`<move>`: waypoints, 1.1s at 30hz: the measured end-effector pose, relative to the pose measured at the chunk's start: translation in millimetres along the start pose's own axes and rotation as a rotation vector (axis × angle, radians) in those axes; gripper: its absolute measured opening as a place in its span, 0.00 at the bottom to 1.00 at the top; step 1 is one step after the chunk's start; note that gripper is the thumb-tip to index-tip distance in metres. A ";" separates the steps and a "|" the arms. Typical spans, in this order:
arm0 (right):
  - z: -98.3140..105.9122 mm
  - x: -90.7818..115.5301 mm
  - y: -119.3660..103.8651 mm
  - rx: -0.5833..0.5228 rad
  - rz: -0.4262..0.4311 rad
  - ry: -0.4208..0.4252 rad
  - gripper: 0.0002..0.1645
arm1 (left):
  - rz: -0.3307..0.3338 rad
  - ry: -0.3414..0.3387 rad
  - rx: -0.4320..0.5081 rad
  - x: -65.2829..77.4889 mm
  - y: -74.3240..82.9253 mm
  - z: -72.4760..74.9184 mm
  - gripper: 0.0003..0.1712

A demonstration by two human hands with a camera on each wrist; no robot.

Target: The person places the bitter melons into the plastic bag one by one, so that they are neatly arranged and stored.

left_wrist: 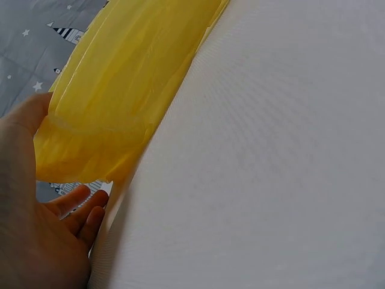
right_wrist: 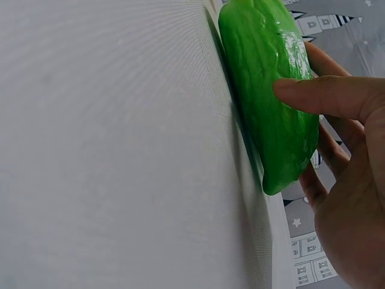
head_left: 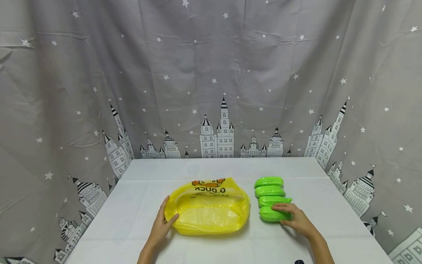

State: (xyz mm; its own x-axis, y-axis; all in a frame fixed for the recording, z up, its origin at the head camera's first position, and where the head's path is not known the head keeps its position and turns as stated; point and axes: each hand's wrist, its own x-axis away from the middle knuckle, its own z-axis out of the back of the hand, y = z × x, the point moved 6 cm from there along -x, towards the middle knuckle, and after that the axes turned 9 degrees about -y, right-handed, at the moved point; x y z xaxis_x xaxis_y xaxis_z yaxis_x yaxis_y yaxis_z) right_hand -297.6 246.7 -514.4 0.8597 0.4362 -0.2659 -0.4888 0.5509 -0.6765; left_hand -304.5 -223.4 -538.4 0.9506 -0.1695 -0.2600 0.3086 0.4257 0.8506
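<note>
A yellow plastic bag [head_left: 211, 220] with "G.DUCK" printed on it, upside down in the head view, lies with its mouth open on the table. At its left end, my left hand [head_left: 162, 223] holds the rim, thumb over the edge and the other fingers along the outside. To the right of the bag, several glossy green toy cucumbers lie in a column. My right hand [head_left: 295, 219] grips the nearest cucumber [head_left: 270, 214] by its right end. In the right wrist view, the thumb presses the side of this ridged cucumber [right_wrist: 264, 96], with fingers behind it.
Beyond the gripped one lie the other cucumbers [head_left: 269, 191], close together. A white cloth covers the table [head_left: 132, 205]. Grey curtains [head_left: 211, 55] with stars and castles hang behind and at both sides. A small dark object [head_left: 299, 261] shows at the bottom edge, by the right forearm.
</note>
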 end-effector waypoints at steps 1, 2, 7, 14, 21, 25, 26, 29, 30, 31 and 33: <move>0.8 0.1 -3.5 0.004 0.005 0.002 0.28 | -0.002 -0.001 0.003 0.0 -0.2 -0.3 0.44; 1.9 0.1 -7.5 0.006 0.010 0.003 0.28 | 0.000 0.002 0.007 -0.1 -0.4 -0.3 0.44; 8.6 0.8 -27.0 0.012 0.018 -0.003 0.27 | -0.002 -0.002 -0.011 -1.1 -2.1 -0.4 0.44; 11.4 -0.7 -31.2 -0.029 0.019 0.001 0.28 | 0.005 -0.005 -0.029 -3.3 -4.2 0.5 0.43; 9.8 -1.8 -26.5 -0.036 -0.009 0.001 0.28 | 0.017 -0.004 -0.029 -2.3 -6.4 0.9 0.44; 7.9 -0.8 -21.0 0.007 -0.016 0.011 0.28 | 0.023 -0.002 -0.023 -1.8 -7.8 0.9 0.44; 6.7 -0.6 -15.8 0.018 -0.016 0.015 0.29 | 0.028 -0.002 -0.023 -1.9 -8.5 0.9 0.44; 3.7 0.3 -0.8 0.042 -0.012 0.023 0.31 | 0.040 0.000 -0.020 -2.0 -9.9 0.8 0.43; 3.0 0.8 4.1 0.045 -0.010 0.026 0.31 | 0.041 -0.001 -0.019 -2.1 -10.2 0.7 0.43; 2.3 1.2 8.9 0.046 -0.008 0.029 0.32 | 0.041 -0.002 -0.018 -2.1 -10.3 0.5 0.43; 3.3 2.4 7.7 0.050 -0.008 0.032 0.32 | 0.039 -0.003 -0.012 -2.2 -9.6 0.3 0.43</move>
State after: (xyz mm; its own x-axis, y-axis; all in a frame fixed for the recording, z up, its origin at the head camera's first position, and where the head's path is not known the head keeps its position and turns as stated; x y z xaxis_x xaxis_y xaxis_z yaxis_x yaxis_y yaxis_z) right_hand -299.8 254.3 -518.0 0.8677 0.4085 -0.2831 -0.4876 0.5897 -0.6437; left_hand -309.5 -227.3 -545.8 0.9617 -0.1551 -0.2259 0.2721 0.4428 0.8543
